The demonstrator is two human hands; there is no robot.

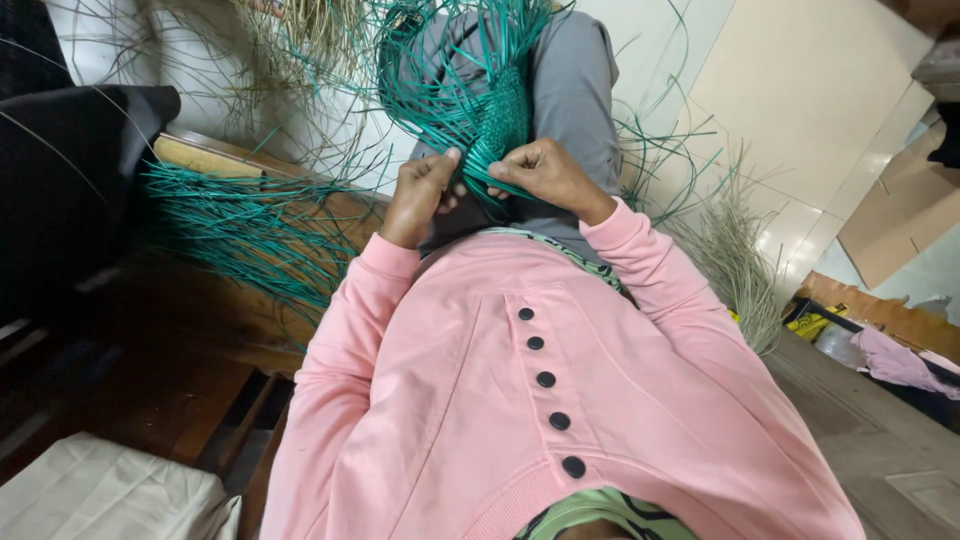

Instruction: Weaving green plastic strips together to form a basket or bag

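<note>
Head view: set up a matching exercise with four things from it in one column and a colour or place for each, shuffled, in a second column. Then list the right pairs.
Things:
1. woven piece
2. left hand
3. loose green strands
4. buttons

Descriptions:
A. black, in a row down the pink top
B. spread over the wooden bench on the left of the picture
C. green, on the grey-clad knee
D. pinching green strands beside the right hand

Pairs: 1-C, 2-D, 3-B, 4-A

yellow packet (812, 324) | far right, at edge of dark tray, beside pink cloth | crumpled, yellow with dark print | flat brown cardboard sheet (898, 215) | right, on floor | no screens, signs
</note>
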